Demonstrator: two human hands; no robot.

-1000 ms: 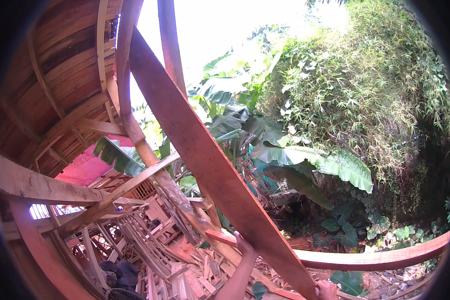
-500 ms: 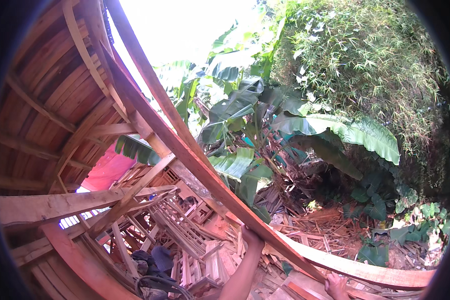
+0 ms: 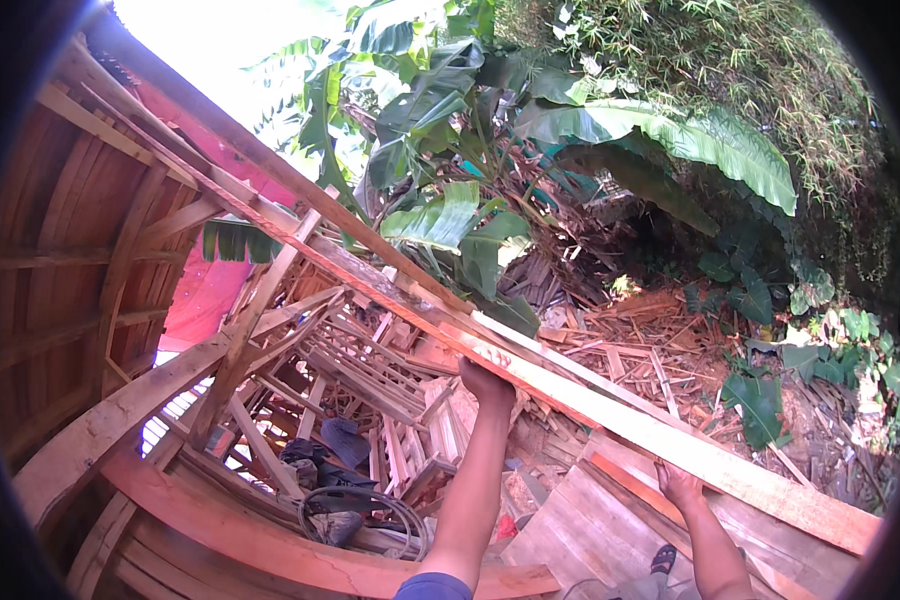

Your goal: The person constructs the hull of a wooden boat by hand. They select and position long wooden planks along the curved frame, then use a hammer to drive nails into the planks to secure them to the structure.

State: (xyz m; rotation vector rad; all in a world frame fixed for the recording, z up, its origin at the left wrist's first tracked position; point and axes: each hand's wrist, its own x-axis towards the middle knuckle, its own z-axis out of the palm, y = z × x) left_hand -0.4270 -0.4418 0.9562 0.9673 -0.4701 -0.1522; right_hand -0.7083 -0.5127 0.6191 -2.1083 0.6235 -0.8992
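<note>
My left hand: raised against the underside of the long reddish-brown wooden plank, fingers curled up round its lower edge, so it grips the board rather than resting flat.
My right hand: further down the same plank, pressed to its underside with the fingers bent against the wood; how far they wrap over the edge I cannot tell.
My forearms: both come up from the lower edge, the left one nearly straight up, the right one leaning in from the lower right.
The plank: runs slantwise from the upper left, beside the timber roof frame, down to the lower right, where its end lies above a flat sheet of pale brown boarding.
Below the plank: a heap of stacked wooden frames and slats, with a dark grey cloth bundle and a coil of dark hose near the bottom.
Near my left arm: a curved reddish beam sweeps across the lower left.
Behind the plank: broad green banana leaves, and a litter of broken wood scraps on the ground to the right.
Left background: a pink-red sheet shows between the rafters.
</note>
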